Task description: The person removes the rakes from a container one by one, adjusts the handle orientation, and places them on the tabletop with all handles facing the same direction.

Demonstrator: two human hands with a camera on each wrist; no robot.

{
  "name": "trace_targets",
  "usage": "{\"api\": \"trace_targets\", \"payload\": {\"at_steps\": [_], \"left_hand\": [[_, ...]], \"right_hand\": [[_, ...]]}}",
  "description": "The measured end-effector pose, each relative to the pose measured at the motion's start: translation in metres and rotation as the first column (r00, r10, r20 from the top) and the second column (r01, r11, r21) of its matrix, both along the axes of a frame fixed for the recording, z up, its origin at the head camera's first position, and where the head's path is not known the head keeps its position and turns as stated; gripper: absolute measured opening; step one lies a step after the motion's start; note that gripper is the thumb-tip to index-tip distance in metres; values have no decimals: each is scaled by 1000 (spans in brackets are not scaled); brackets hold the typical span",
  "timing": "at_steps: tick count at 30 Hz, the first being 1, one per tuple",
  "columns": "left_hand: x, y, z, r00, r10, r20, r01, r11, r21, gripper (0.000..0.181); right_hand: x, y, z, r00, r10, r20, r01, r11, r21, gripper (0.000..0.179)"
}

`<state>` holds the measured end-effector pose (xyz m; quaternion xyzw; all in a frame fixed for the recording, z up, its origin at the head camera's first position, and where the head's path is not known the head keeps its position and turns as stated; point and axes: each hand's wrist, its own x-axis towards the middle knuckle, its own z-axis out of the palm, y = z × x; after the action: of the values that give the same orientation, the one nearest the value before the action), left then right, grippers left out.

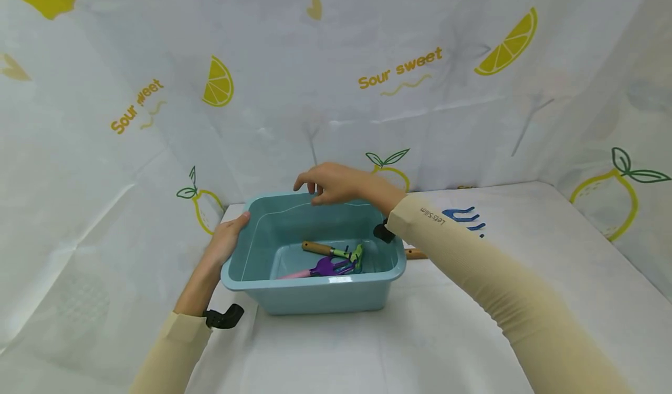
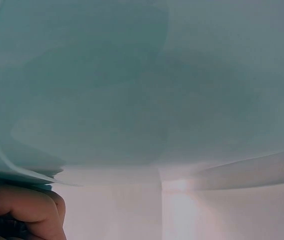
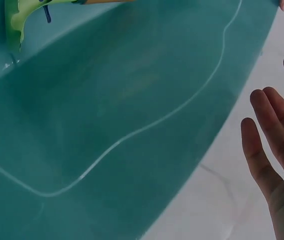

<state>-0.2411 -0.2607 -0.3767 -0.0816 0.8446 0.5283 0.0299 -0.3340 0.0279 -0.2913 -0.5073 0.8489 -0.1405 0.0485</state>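
Observation:
A light blue plastic basin (image 1: 320, 296) stands tilted or seen at an angle on the white table. My left hand (image 1: 227, 239) grips its left rim, thumb on top; the left wrist view shows the curled fingers (image 2: 36, 205) under the edge. Over the back rim hovers my right hand (image 1: 336, 182), fingers loosely bent and nothing in them. Inside the basin lie a purple hand rake (image 1: 328, 267) with a pink handle and a green garden tool (image 1: 356, 255) with a wooden handle (image 1: 317, 247).
Right of the basin, a blue hand rake (image 1: 462, 214) lies on the table, partly covered by my right forearm. A wooden handle (image 1: 416, 254) shows beside the basin. White lemon-printed sheeting (image 1: 294, 131) rises behind the table.

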Motion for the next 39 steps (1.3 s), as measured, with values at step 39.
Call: {"api": "trace_targets", "payload": {"at_steps": [39], "left_hand": [[1,-3,0,1000,-6,-10,6,1000,11,69]], "right_hand": [[-3,-42,-77,975,-48,217,0,977,214,44]]}}
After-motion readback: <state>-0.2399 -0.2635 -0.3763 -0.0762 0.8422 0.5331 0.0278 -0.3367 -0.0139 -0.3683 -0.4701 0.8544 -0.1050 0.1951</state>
